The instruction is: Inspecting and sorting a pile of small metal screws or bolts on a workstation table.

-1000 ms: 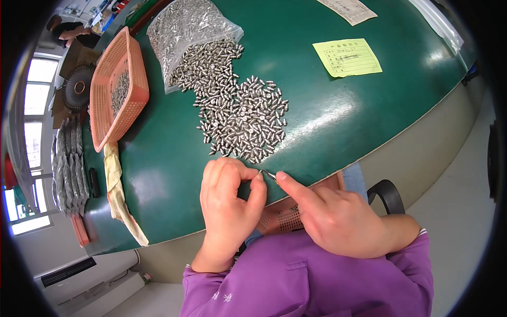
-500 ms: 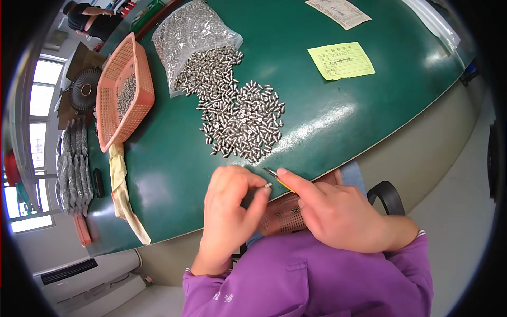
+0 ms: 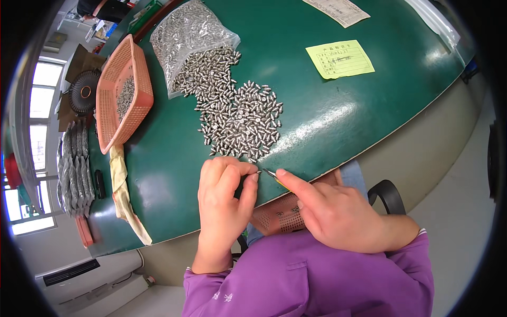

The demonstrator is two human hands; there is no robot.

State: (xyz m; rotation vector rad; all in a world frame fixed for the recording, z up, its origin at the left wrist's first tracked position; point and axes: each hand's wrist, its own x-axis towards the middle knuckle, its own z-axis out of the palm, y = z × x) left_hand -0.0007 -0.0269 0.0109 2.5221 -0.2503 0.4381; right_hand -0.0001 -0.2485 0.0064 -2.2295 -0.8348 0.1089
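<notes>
My left hand (image 3: pixel 224 195) is closed in a pinch at the near edge of the pile, with a small silver metal part (image 3: pixel 259 171) between thumb and forefinger. My right hand (image 3: pixel 340 216) grips a thin pointed tool (image 3: pixel 271 174), its dark tip toward the pinched part and a yellow section below. The right forefinger lies along the tool; most of its handle is hidden in the hand. Just beyond both hands, a heap of small bullet-shaped metal parts (image 3: pixel 243 119) spreads over the green table (image 3: pixel 327 142). It spills from a clear plastic bag (image 3: pixel 190 31).
A pink basket (image 3: pixel 142 103) with metal parts stands at left, beside a fan (image 3: pixel 84 91) and stacked filled bags (image 3: pixel 74 169). Yellow cloth (image 3: pixel 120 185) lies nearer. A yellow-green card (image 3: pixel 340 59) and paper slip (image 3: pixel 338 10) lie far right. Another pink basket (image 3: pixel 290 208) sits below the table edge.
My left hand has moved slightly left and away from me, toward the heap, with the small metal part still pinched. The right hand and tool have barely moved.
</notes>
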